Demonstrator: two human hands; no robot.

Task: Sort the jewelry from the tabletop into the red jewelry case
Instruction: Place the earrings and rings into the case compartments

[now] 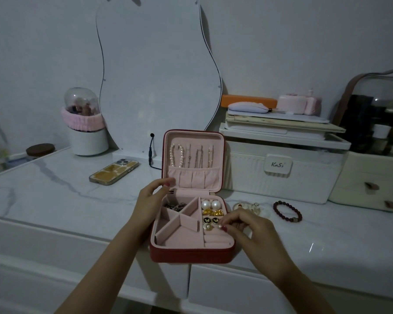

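Observation:
The red jewelry case [191,253] lies open on the white marble tabletop, pink inside. Its upright lid holds a pearl strand [177,155] and several chains. Pearl studs [210,204], gold pieces [212,212] and black round earrings [210,220] fill its right column; a silver piece [174,206] lies in the top-left compartment. My left hand [149,200] grips the case's left edge near the hinge. My right hand [245,225] pinches a small pearl earring [219,226] over the right column, beside another one [207,227]. A dark red bead bracelet [286,211] and a pale bracelet [247,206] lie on the tabletop to the right.
A phone [114,171] lies back left. A white brush holder with a pink band [85,130] stands beside the wavy mirror [154,71]. White storage boxes [279,168] with stacked items line the back right. A black cable [151,152] hangs behind the case.

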